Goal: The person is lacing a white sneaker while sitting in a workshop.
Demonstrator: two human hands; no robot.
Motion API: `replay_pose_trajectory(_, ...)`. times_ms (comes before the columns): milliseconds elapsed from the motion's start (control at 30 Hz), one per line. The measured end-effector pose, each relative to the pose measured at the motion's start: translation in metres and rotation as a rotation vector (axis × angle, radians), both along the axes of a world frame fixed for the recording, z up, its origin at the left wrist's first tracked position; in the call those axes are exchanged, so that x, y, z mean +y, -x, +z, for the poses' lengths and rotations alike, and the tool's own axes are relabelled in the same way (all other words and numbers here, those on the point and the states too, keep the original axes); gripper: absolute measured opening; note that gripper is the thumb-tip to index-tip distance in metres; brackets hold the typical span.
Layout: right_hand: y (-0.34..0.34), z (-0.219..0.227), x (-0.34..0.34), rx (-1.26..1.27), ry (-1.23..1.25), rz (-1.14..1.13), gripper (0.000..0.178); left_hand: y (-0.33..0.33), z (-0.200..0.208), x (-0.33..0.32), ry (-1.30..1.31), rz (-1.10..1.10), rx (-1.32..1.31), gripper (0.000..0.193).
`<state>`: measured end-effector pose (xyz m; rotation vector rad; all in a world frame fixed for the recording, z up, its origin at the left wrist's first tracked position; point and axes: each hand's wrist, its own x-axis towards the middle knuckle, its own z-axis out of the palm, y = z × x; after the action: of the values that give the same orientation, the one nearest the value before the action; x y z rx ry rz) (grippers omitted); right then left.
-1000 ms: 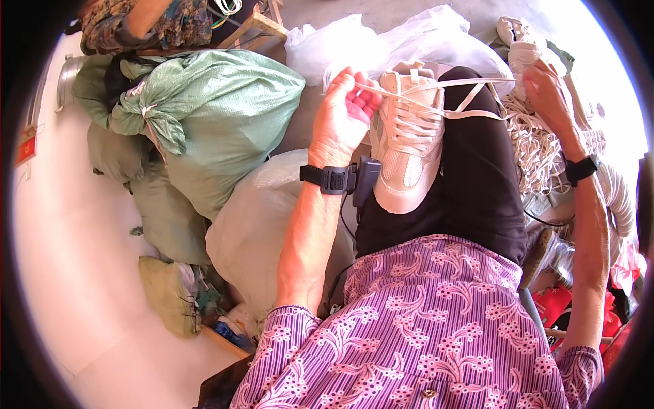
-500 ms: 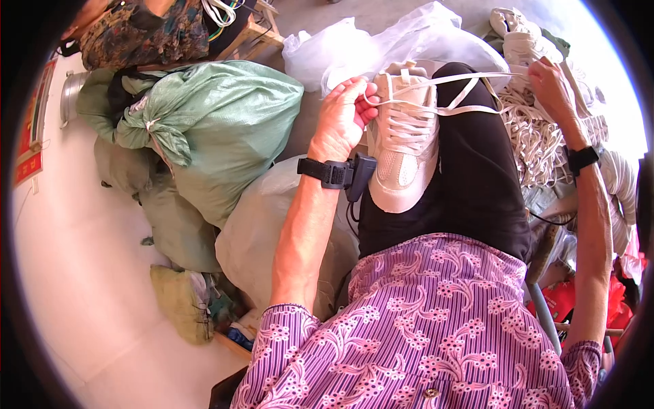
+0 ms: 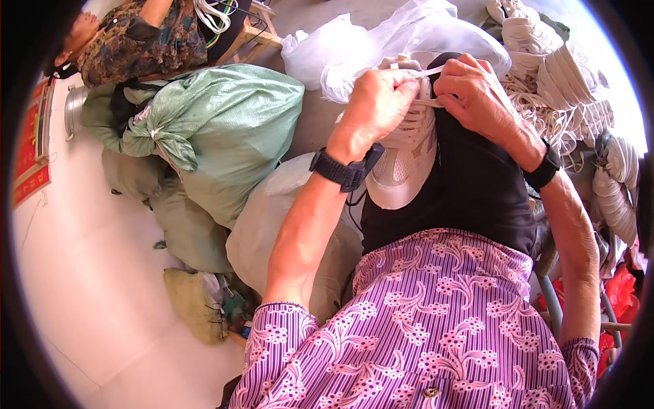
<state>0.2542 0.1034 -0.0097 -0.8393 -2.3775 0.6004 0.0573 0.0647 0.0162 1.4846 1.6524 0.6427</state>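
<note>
A white sneaker (image 3: 398, 178) rests on my black-trousered lap, its toe toward me. White lace is threaded in rows across its front. At the shoe's upper end, my left hand (image 3: 379, 105) is closed in a pinch on the shoelace (image 3: 430, 71). My right hand (image 3: 482, 99) bends over the shoe's right side, its fingers also closed on the lace. Short white stretches of lace span the small gap between the hands. My fingers partly cover the tongue and the upper eyelets.
A tied green sack (image 3: 231, 136) stands at the left, with a pale plastic bag (image 3: 293, 232) nearer me. Beyond the shoe lies white translucent plastic (image 3: 395, 41). Several white shoes and loose laces (image 3: 558, 82) are piled at the right. Another person (image 3: 150, 41) sits at the far left.
My right hand has come in from the far right to the shoe, drawing the long lace loops out of the open. My left hand has moved right, over the shoe's upper end.
</note>
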Motion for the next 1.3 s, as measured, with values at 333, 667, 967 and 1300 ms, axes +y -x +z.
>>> replay_pose_trajectory(333, 0.005, -0.010, -0.001, 0.000, -0.016, -0.028, 0.004, -0.006, 0.026, 0.023, 0.496, -0.131, -0.017, 0.021)
replay_pose_trajectory(667, 0.001, -0.010, -0.011, 0.064, -0.101, -0.065, 0.010, 0.002, 0.008, 0.027, 0.227, -0.501, 0.170, 0.015)
replay_pose_trajectory(967, -0.010, -0.007, -0.020, -0.040, -0.071, 0.003, 0.019, 0.016, 0.037, 0.013, -0.257, -0.468, 0.842, 0.015)
replay_pose_trajectory(1300, -0.009, 0.020, -0.009, 0.137, 0.315, 0.073, 0.012, 0.084, 0.052, 0.027, -0.423, -0.150, 0.973, 0.012)
